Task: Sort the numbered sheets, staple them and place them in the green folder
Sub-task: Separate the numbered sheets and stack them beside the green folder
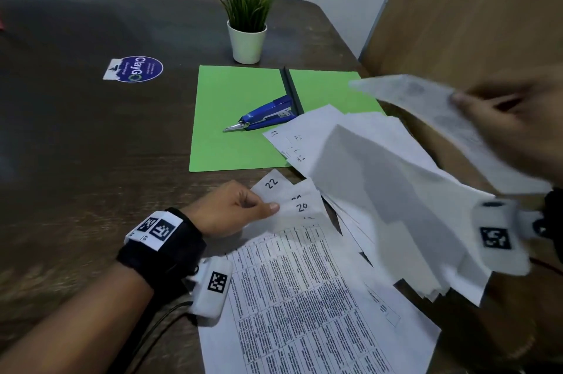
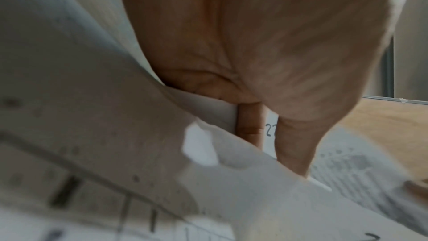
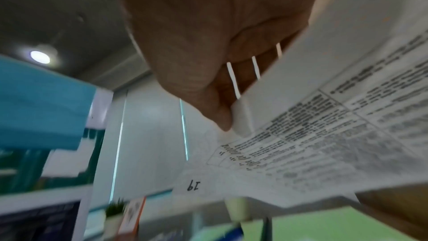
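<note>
White numbered sheets lie fanned over the table's near right. My left hand pinches the fanned corners marked 22 and 20; its thumb presses on sheet 22. My right hand, blurred, holds a printed sheet up in the air at the right. In the right wrist view that sheet is marked 19, pinched between thumb and fingers. The green folder lies open behind the sheets. A blue stapler rests on it.
A small potted plant stands behind the folder. A round sticker is on the dark wooden table to the left. A wooden panel rises at the far right. A black strip runs along the folder's spine.
</note>
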Tool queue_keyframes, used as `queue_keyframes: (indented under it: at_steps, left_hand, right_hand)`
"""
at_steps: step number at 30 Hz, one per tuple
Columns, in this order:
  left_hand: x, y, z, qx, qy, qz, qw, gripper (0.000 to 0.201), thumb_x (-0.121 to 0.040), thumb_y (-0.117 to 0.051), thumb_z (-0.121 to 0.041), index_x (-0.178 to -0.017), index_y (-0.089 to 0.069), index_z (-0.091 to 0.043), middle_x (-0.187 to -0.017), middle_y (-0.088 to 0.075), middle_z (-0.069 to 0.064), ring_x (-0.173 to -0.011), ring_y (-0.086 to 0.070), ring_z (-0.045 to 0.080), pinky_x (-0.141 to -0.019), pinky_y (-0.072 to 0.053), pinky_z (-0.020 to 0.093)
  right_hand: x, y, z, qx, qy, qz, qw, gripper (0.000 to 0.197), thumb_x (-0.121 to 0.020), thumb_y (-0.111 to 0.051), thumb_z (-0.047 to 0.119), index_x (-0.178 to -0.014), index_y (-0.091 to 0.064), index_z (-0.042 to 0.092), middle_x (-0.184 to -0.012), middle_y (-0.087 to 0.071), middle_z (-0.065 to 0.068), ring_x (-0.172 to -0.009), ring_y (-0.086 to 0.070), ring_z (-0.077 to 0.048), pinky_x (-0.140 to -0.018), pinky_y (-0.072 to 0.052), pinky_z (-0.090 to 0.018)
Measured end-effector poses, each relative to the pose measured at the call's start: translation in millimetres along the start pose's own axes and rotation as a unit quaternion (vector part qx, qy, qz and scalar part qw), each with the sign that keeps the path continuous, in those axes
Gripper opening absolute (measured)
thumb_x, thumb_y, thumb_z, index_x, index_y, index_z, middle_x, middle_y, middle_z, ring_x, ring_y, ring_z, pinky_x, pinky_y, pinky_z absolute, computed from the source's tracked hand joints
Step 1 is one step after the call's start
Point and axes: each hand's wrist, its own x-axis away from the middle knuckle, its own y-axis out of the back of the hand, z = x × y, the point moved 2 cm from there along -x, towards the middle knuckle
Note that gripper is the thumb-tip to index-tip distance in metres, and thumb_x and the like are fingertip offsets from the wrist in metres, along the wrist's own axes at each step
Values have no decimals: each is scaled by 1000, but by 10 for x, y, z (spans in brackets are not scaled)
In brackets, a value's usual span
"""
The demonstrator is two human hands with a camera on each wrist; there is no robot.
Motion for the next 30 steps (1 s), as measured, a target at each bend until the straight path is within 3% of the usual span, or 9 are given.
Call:
queue_keyframes:
  at_steps: [3,6,8,10,13,15,19,24,30]
  left_hand:
    - [-20,3,29,-14,-1,-8,1000,53,-92,-66,-49,-59,-60,-7,-56,-35,0,-53,-31,14,-56,-33,22]
    - [-25,4,28,-14,-5,-11,1000,49,-93,-67,-42,-53,-59,-15,-53,-35,-7,-51,-29,11,-55,-32,20]
    - [-31,4,51,-7,-9,-13,1000,50,-92,-68,-44,-54,-61,-13,-55,-39,0,-54,-33,14,-58,-37,18]
    - [-48,8,98,5,-13,-10,1000,44,-89,-69,-52,-69,-75,-13,-62,-58,13,-60,-42,16,-64,-44,26]
    - [-67,12,112,10,-12,-10,1000,30,-89,-71,-47,-80,-81,-20,-81,-74,17,-67,-54,16,-71,-51,40]
    - [-64,13,89,17,-13,-12,1000,24,-90,-72,-38,-79,-81,-19,-77,-76,8,-65,-56,9,-69,-49,34]
    - [-48,-6,65,19,-14,-14,1000,21,-90,-73,-34,-79,-81,-18,-73,-76,-3,-61,-57,5,-67,-47,23]
    - [-51,11,76,26,-7,-12,1000,16,-88,-75,-33,-81,-82,-20,-79,-78,-3,-70,-65,9,-74,-51,30]
    - [-47,10,69,23,0,-1,1000,10,-82,-82,-28,-81,-82,-19,-82,-79,-4,-75,-69,9,-78,-54,29]
  right_hand:
    - [190,-499,539,113,45,62,991,15,-87,-70,30,-76,-75,23,-71,-71,-6,-68,-65,-33,-58,-51,-37]
    - [428,-1046,454,184,47,138,972,20,-78,-71,18,-61,-62,14,-64,-62,-4,-61,-60,-33,-46,-41,-29]
    - [557,-1338,359,195,79,186,960,29,-72,-76,12,-55,-53,14,-57,-54,-2,-52,-54,-31,-44,-27,-23]
    - [696,-1469,332,188,87,214,955,31,-78,-76,23,-58,-54,17,-59,-55,1,-52,-52,-26,-45,-29,-24]
    - [777,-1458,329,111,9,237,965,32,-88,-62,49,-68,-59,24,-66,-62,8,-62,-59,-18,-54,-44,-30]
    - [810,-1404,397,-37,-48,217,974,40,-92,-58,49,-62,-58,22,-55,-58,9,-55,-55,-13,-55,-44,-31]
    - [928,-1332,600,-298,-118,216,922,42,-90,-62,48,-65,-67,15,-64,-68,-5,-61,-65,-17,-69,-54,-41]
    - [1115,-1462,604,-271,-121,215,931,12,-81,-81,32,-81,-70,27,-74,-69,6,-65,-63,-10,-60,-48,-17]
    - [1141,-1518,552,-226,-117,195,947,11,-81,-79,33,-76,-72,27,-64,-65,6,-57,-56,-5,-59,-50,-24]
